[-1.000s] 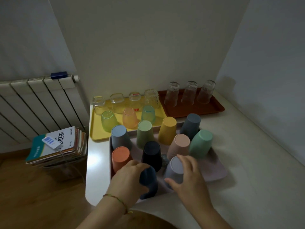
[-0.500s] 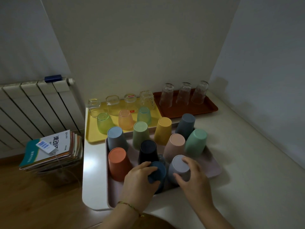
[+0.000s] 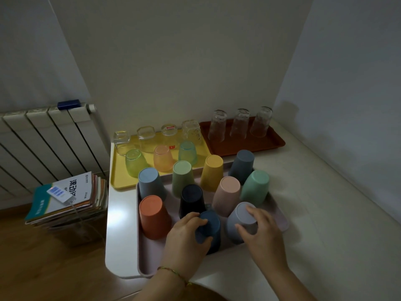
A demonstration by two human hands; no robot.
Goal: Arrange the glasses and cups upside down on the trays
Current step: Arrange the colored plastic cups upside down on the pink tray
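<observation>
Near me lies a pale pink tray (image 3: 149, 248) carrying several coloured cups, all upside down. My left hand (image 3: 186, 237) grips a dark blue cup (image 3: 209, 227) standing inverted at the tray's front. My right hand (image 3: 260, 229) wraps a grey-lilac cup (image 3: 243, 216) beside it, also inverted. An orange cup (image 3: 153, 216) stands to the left. Behind, a yellow tray (image 3: 118, 172) bears clear and tinted glasses upside down. A brown tray (image 3: 238, 146) at the back holds three inverted tall glasses (image 3: 239, 123).
The trays sit on a white table (image 3: 325, 213) in a corner, walls behind and to the right. A radiator (image 3: 43, 137) is at left, with a stack of books (image 3: 69, 198) on the wooden floor below it.
The dark blue cup went from tilted in my left hand to standing upside down on the pink tray. My right hand stayed on the grey-lilac cup. The camera view shifted slightly.
</observation>
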